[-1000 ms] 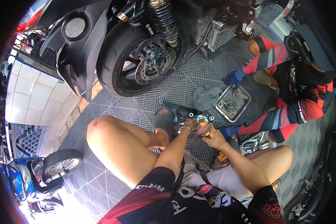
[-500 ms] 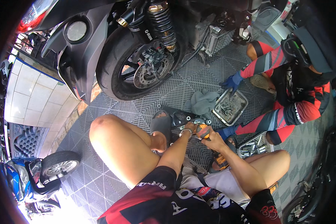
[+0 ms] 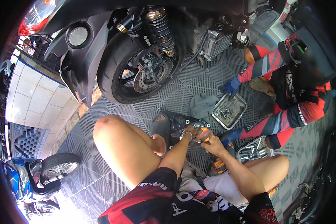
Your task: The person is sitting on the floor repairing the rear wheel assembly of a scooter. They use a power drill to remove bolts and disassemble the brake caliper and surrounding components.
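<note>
My right hand is wrapped round the grip of an orange and black cordless impact driver, its battery end hanging below my wrist. Just left of the driver's front end is my left hand, fingers curled in. What they hold is hidden by the hand and the tool. Both hands are over a black metal bracket with silver round fittings, which lies on the floor between my feet. Next to the bracket is a crumpled grey cloth.
A co-worker's gloved hand reaches to a metal tray of small parts. A basket of sockets is by my right knee. Ahead stands a motorcycle's rear wheel with its shock absorber. Another wheel is far left.
The view has shifted slightly. Both my hands stay at the bracket with the driver still in my right hand. The co-worker's upper body has shifted a little.
</note>
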`<move>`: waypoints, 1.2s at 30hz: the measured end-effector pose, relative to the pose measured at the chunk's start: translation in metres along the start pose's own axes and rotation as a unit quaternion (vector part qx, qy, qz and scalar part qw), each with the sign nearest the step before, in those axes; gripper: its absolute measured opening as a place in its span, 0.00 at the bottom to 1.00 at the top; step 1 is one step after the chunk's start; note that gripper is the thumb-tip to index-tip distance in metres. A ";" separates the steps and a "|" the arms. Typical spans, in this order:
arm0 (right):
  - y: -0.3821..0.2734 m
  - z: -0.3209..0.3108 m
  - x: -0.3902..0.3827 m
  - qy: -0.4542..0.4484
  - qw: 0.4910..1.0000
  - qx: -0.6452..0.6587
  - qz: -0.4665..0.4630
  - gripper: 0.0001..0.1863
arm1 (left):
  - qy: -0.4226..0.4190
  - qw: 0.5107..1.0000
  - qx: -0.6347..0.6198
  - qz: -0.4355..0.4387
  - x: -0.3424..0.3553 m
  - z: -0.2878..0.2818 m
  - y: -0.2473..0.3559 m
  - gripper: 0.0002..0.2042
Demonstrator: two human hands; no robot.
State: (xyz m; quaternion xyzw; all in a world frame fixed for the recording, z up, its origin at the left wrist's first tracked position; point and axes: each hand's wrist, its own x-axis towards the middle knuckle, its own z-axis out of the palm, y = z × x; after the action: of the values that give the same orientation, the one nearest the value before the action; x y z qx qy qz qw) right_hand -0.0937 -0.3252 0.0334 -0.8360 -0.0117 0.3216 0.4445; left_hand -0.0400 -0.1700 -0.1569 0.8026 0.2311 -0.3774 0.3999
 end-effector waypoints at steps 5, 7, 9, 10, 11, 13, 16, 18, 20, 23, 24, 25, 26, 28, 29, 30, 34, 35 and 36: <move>-0.014 0.003 0.000 -0.026 0.997 -0.062 -0.044 0.33 | 0.011 0.997 0.069 0.016 0.038 0.001 -0.029 0.36; 0.011 0.002 0.002 -0.004 0.998 -0.052 -0.028 0.33 | -0.048 0.991 0.113 0.047 0.030 0.007 -0.012 0.38; 0.013 -0.001 0.000 -0.004 0.999 -0.050 -0.020 0.34 | -0.052 0.993 0.099 0.028 0.028 0.012 -0.007 0.41; 0.015 -0.003 -0.001 -0.004 0.999 -0.049 -0.011 0.34 | -0.062 0.992 0.101 0.033 0.029 0.013 -0.005 0.41; 0.016 -0.006 -0.003 -0.002 0.999 -0.047 0.001 0.34 | -0.075 0.991 0.104 0.040 0.029 0.017 -0.001 0.42; 0.002 -0.005 -0.006 -0.003 0.998 -0.060 -0.030 0.36 | -0.083 0.975 0.198 0.059 0.049 0.014 -0.016 0.43; -0.020 0.007 -0.004 -0.011 0.990 -0.080 -0.118 0.37 | 0.029 0.986 0.160 0.033 0.081 0.003 -0.052 0.43; -0.001 -0.008 -0.014 0.027 0.989 -0.062 -0.132 0.38 | 0.024 0.989 0.146 0.032 0.060 0.016 -0.018 0.41; 0.016 -0.020 -0.023 0.071 0.989 -0.071 -0.106 0.39 | 0.009 0.974 0.209 0.092 0.023 0.017 0.027 0.34; -0.011 -0.017 -0.034 0.087 0.983 -0.129 -0.096 0.41 | -0.030 0.966 0.205 0.153 0.027 -0.006 0.022 0.20; -0.008 -0.019 -0.039 0.093 0.983 -0.127 -0.090 0.41 | -0.043 0.981 0.122 0.144 0.017 -0.007 0.031 0.17; -0.007 -0.020 -0.044 0.095 0.983 -0.127 -0.091 0.41 | -0.055 0.990 0.024 0.125 0.009 -0.005 0.039 0.14; -0.013 -0.020 -0.048 0.092 0.983 -0.138 -0.081 0.43 | -0.063 0.990 -0.071 0.103 0.009 -0.006 0.041 0.13; -0.017 -0.020 -0.065 0.097 0.983 -0.146 -0.052 0.46 | -0.080 0.962 -0.256 0.056 0.010 0.003 0.046 0.11; -0.015 -0.020 -0.072 0.102 0.983 -0.151 -0.034 0.47 | -0.088 0.950 -0.290 0.073 0.007 0.010 0.057 0.10; -0.010 -0.020 -0.082 0.111 0.983 -0.144 -0.022 0.51 | -0.097 0.936 -0.325 0.090 0.003 0.019 0.067 0.10; 0.018 -0.017 -0.116 0.190 0.977 -0.094 -0.032 0.56 | -0.096 0.940 -0.249 0.213 -0.013 0.039 0.109 0.11; 0.018 -0.016 -0.122 0.198 0.976 -0.079 -0.041 0.56 | -0.091 0.941 -0.208 0.250 -0.018 0.033 0.118 0.12; 0.016 -0.016 -0.128 0.205 0.975 -0.064 -0.050 0.56 | -0.050 0.929 -0.104 0.351 -0.007 0.031 0.118 0.16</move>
State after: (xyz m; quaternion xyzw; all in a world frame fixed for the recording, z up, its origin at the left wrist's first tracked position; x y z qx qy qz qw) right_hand -0.1901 -0.3861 0.0950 -0.9091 0.0174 0.1188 0.3988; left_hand 0.0224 -0.2637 -0.1084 0.7665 -0.0479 -0.2258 0.5993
